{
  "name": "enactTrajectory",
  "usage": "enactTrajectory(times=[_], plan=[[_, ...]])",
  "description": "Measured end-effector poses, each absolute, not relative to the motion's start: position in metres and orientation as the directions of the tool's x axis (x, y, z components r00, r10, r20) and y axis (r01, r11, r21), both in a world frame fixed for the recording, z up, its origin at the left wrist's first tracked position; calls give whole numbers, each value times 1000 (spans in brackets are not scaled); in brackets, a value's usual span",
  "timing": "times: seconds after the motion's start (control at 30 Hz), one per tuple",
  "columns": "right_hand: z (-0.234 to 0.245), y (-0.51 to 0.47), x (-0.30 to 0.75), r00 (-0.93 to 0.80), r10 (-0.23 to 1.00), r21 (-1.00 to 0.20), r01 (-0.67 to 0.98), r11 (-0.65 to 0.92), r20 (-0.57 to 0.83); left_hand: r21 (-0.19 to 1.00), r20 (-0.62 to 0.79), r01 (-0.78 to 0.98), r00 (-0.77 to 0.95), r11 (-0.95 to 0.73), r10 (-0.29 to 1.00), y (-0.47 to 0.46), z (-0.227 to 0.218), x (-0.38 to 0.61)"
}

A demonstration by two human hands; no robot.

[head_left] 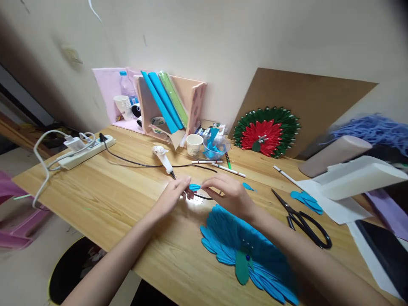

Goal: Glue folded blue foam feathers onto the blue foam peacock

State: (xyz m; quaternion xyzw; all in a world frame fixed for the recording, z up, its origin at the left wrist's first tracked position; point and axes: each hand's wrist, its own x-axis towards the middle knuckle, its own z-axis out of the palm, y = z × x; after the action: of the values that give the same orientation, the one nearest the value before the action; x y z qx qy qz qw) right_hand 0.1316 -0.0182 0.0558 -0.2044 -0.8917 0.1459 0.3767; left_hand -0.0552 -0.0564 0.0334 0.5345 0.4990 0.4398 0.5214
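A small blue paper petal [194, 187] is pinched between my two hands above the table. My left hand [177, 190] has its fingers closed on the petal's left end. From the other side, my right hand [228, 191] grips the right tip. Below my right forearm lies a blue paper peacock [219, 238] with fanned petals and a green body, partly hidden by the arm. Another blue petal [248, 186] rests just right of my right hand. A white glue gun [163, 159] stands behind my left hand, its black cord running across the wood.
Black scissors [302, 221] and a pile of blue petals [306, 201] lie at the right. Behind are a paper cup [194, 145], a plastic bowl of scraps [216, 148] and a red-green paper peacock [266, 132] against cardboard. A power strip [86, 151] sits at the left edge.
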Motion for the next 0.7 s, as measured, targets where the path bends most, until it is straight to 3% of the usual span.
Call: enactTrajectory(times=[0.1,0.2,0.33,0.47,0.6,0.7], plan=[[52,-15,116,-683,433,-398,222,890,588,994,3,113,115,-16,993,-62,31,-68],[50,-11,104,-674,493,-478,230,848,550,993,10,114,56,-17,998,-66,27,-79],[47,-5,90,-634,700,-745,282,605,329,990,37,139,-53,-29,998,-68,20,-91],[42,2,77,-642,758,-886,278,372,117,974,79,221,-115,-53,990,-70,19,-95],[39,6,70,-645,756,-885,280,371,113,964,109,258,-151,-68,983,-71,21,-96],[38,6,67,-640,717,-770,300,563,275,976,63,216,-247,-9,967,-68,18,-98]])
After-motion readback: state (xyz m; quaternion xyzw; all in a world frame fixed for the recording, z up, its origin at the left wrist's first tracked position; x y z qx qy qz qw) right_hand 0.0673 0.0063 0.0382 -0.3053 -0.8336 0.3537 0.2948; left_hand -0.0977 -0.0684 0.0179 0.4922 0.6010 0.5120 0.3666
